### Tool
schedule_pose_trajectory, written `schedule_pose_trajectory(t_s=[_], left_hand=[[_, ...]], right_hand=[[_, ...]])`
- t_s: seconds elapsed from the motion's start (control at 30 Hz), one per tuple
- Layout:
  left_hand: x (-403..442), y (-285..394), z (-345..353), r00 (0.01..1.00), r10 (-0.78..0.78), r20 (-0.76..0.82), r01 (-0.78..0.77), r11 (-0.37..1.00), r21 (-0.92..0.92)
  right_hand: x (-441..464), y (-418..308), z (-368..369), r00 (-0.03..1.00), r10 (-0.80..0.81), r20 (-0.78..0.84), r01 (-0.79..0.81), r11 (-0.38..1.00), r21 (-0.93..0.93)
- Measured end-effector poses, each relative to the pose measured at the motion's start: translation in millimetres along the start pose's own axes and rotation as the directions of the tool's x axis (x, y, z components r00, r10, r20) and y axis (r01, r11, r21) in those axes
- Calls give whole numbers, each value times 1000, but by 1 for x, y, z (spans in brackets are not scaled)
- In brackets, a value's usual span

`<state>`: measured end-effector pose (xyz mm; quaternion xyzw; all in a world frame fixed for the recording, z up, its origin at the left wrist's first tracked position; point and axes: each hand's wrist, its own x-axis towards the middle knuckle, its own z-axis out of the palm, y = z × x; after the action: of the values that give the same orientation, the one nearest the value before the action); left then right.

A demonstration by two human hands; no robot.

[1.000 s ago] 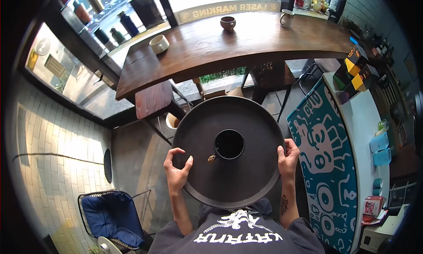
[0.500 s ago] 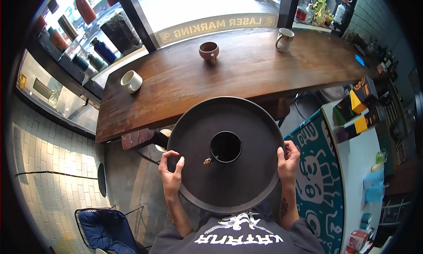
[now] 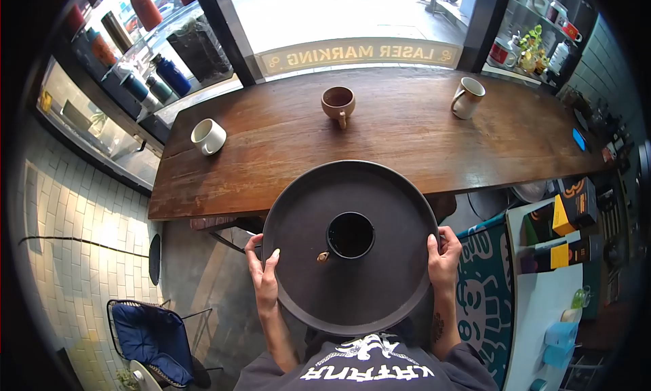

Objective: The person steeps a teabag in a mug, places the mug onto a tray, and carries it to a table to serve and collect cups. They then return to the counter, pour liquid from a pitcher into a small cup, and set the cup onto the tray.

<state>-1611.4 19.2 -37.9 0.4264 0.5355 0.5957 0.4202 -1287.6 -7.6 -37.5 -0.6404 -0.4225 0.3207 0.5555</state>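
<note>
Between my two hands I carry a round dark tray point(image 3: 352, 303), held about level in front of my chest. My left hand point(image 3: 263, 272) grips its left rim with the thumb on top. The opposite rim is in my right hand point(image 3: 444, 259), thumb also above and fingers curled round the edge. Near the tray's middle stands a black cup point(image 3: 350, 236) with a dark inside and a small brown knob-like handle at its lower left. Whether it holds liquid I cannot tell. The tray's far edge overlaps the near edge of the wooden table point(image 3: 271, 147) in view.
On the table stand a white mug point(image 3: 208, 137), a brown cup point(image 3: 338, 105) and a tall two-tone mug point(image 3: 468, 98). A blue-cushioned chair point(image 3: 152, 340) is at lower left. To the right, a white counter point(image 3: 542, 296) bears boxes and blue cups. Bottles line the left shelf.
The table and its mugs sit lower in view and look nearer, with the view turned slightly left at the edges. Both hands keep their hold on the tray, the cup still on it.
</note>
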Motion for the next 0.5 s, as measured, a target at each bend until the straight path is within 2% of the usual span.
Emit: schedule_pose_trajectory(t_s=[0.03,0.07,0.13,0.17,0.23,0.3,0.37,0.5], left_hand=[[-2,-2,-2,1000,-7,-19,6,997,-80],[-5,-2,-6,999,-8,-38,5,997,-81],[-13,-1,-17,993,-109,-43,99,977,-191],[-17,0,-24,992,-110,-67,96,977,-191],[-31,2,-42,969,-200,-145,186,977,-102],[-41,4,-61,980,-155,-122,136,979,-152],[-55,17,-79,983,-93,-157,90,996,-27],[-89,12,-139,975,-8,-224,5,1000,-15]], right_hand=[[2,-1,3,1000,0,20,0,1000,-1],[3,-1,6,999,0,42,0,1000,-4],[4,-1,13,996,-13,84,14,1000,-6],[3,-1,17,994,-20,109,21,1000,-4],[-2,-5,28,988,-23,152,22,1000,4],[-10,-6,40,980,-45,193,44,999,8],[-22,-9,57,966,-83,244,81,997,19],[-60,-19,96,938,-120,326,126,992,4]])
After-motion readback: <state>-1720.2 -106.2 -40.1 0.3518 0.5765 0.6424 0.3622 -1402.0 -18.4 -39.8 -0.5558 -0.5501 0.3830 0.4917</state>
